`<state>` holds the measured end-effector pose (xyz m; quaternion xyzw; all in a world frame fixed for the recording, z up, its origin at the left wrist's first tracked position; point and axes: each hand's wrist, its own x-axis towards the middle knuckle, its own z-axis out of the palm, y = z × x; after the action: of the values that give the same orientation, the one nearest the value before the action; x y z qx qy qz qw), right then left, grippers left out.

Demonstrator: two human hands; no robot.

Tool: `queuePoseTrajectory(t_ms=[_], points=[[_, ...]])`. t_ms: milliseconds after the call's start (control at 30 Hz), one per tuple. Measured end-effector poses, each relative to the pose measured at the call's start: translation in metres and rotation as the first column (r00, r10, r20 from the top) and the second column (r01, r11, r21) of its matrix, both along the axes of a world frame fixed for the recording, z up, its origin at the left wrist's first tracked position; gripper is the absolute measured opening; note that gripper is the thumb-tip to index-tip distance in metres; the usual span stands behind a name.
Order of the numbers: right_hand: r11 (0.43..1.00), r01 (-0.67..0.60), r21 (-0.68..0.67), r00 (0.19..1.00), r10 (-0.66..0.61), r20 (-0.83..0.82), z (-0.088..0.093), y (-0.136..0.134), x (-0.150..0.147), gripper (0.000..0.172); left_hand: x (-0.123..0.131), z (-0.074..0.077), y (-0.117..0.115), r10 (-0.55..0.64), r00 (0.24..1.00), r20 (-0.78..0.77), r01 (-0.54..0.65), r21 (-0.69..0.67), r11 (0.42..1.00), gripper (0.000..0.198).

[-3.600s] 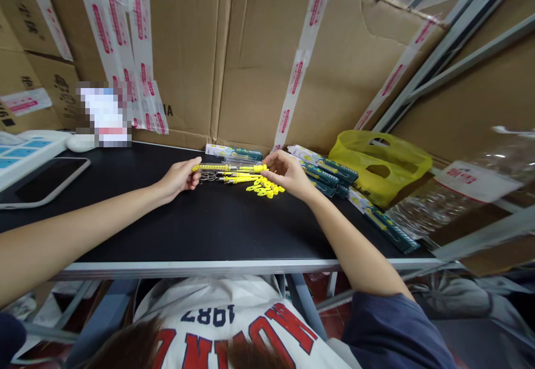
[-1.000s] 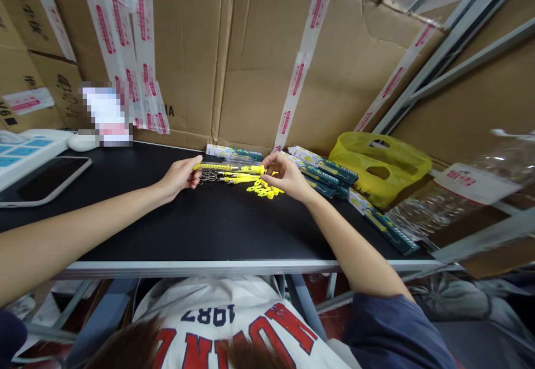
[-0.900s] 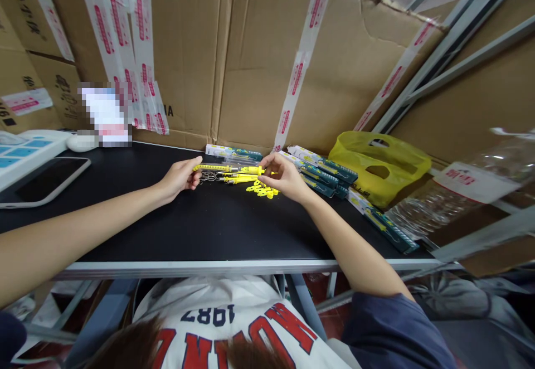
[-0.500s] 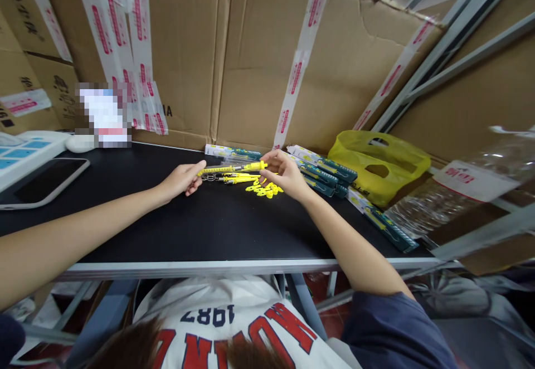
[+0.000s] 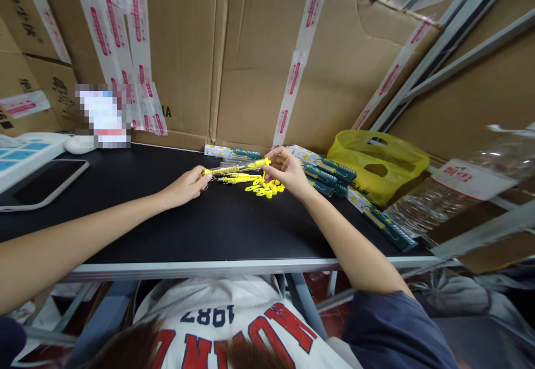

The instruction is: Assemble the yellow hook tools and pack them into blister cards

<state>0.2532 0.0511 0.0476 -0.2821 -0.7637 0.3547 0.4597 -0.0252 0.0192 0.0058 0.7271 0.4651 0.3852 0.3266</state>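
Observation:
A slim spring scale (image 5: pixel 236 167), with a clear tube and yellow ends, is held nearly level just above the black tabletop. My left hand (image 5: pixel 188 186) is closed around its left end, where a small metal ring hangs by the fingers. At the right end, the thumb and fingertips of my right hand (image 5: pixel 288 173) pinch the yellow cap. Beneath it lie several yellow rods with metal parts (image 5: pixel 239 179) and a small heap of yellow plastic pieces (image 5: pixel 264 189). Clear tubes (image 5: pixel 238 162) are partly hidden behind the scale.
Printed green-and-white boxes (image 5: pixel 330 171) are stacked on the right, with another box (image 5: pixel 382 221) nearer me. Beyond them sit a yellow plastic bag (image 5: pixel 376 163) and a large clear bottle (image 5: pixel 443 196). A phone (image 5: pixel 45 184) lies left. Cardboard (image 5: pixel 251 79) walls the back edge.
The spring scale has shifted slightly right, its right end tilting up a little. My left hand has turned slightly, and the ring now shows beside its fingers. My right hand moved slightly right.

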Motion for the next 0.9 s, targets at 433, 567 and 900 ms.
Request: queuePoseTrajectory(t_ms=[433,567,900], points=[[0.999,-0.038,0.024,0.999,0.038,0.03,-0.005,-0.003,-0.004,0.042,-0.002,0.002,-0.001,0.065,0.996,-0.061,-0.062,0.05,0.997,0.034],[0.999,-0.04,0.005,0.999,0.04,0.027,-0.005,-0.003,-0.004,0.045,0.0,0.003,0.0,0.011,1.0,-0.012,-0.011,-0.021,1.0,0.033],[0.994,-0.103,-0.045,0.991,0.106,0.079,0.008,-0.009,0.004,0.051,-0.006,-0.006,0.013,-0.028,0.991,0.13,0.052,-0.186,0.981,0.031]])
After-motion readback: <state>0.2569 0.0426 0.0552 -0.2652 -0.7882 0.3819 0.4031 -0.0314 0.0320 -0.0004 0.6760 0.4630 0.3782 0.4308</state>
